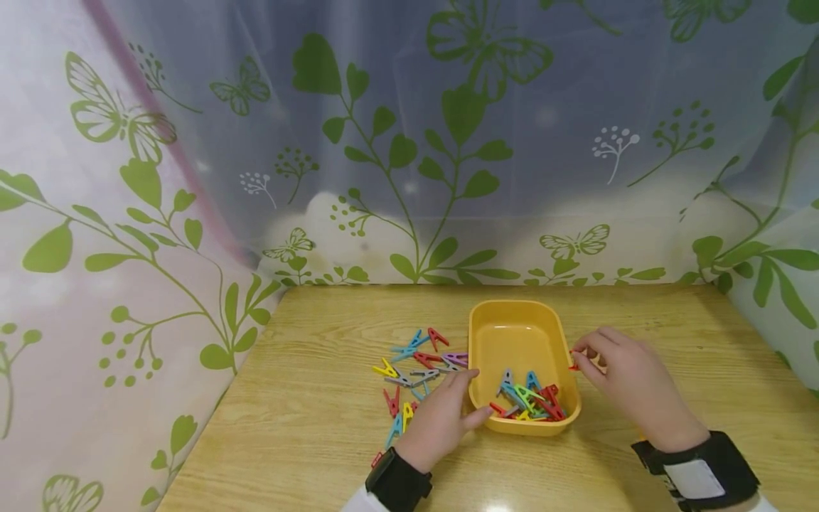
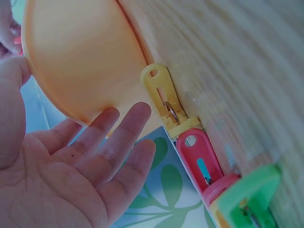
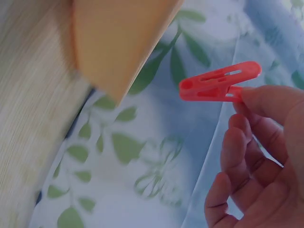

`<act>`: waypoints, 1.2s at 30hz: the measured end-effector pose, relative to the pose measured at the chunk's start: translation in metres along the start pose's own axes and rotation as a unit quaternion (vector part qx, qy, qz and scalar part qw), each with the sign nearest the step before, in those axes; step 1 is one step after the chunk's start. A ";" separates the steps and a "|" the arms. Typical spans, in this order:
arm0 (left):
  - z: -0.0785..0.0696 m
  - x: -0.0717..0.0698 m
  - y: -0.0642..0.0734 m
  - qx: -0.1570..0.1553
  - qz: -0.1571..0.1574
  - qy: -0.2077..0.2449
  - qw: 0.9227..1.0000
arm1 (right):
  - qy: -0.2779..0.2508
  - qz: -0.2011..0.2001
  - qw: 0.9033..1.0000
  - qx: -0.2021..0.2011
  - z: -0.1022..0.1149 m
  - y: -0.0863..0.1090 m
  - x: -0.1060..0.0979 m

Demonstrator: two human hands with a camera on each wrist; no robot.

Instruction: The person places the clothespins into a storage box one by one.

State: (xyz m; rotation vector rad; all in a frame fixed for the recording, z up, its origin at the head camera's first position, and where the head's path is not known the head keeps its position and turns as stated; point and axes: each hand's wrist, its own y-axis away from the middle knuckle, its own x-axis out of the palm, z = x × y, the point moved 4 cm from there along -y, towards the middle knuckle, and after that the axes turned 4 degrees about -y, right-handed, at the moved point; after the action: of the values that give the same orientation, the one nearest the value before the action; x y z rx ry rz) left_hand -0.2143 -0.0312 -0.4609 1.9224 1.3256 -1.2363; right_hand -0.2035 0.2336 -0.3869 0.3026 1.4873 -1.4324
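Observation:
My right hand [image 1: 630, 384] pinches one leg of a red plastic clothespin [image 3: 213, 90] between thumb and forefinger. It is held just off the right side of a yellow plastic basin [image 1: 508, 345]. My left hand [image 1: 438, 427], fingers extended and palm toward the basin, is at the basin's left side; its thumb and fingertips are at the rim. Several clothespins lie heaped at the near end inside the basin, among them a bright green clothespin [image 1: 527, 393]. In the left wrist view, a yellow clothespin [image 2: 154, 83] and a pink-red clothespin [image 2: 194, 152] lie near the left fingers.
Left of the basin, several loose clothespins are scattered on the wooden table [image 1: 307, 398], including a red clothespin [image 1: 392, 402]; my left hand partly covers that group. A patterned curtain [image 1: 397, 178] with leaves and butterflies stands behind the table and along its sides.

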 end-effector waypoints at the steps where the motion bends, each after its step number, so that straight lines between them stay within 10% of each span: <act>1: 0.000 0.000 0.000 0.000 0.000 0.001 1.000 | -0.005 -0.001 1.000 -0.018 0.006 0.000 0.002; 8: 0.000 0.000 0.000 -0.005 0.003 0.002 1.000 | -0.017 0.020 0.994 -0.105 0.038 0.003 0.020; 36: -0.001 -0.001 0.001 0.000 -0.002 -0.002 1.000 | 0.007 0.133 0.990 -0.042 0.039 0.012 0.048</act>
State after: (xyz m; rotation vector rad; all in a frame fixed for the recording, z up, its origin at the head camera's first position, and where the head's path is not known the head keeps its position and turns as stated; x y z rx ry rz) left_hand -0.2131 -0.0309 -0.4595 1.9181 1.3273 -1.2408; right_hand -0.1989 0.1822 -0.4232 0.4420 1.4533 -1.1539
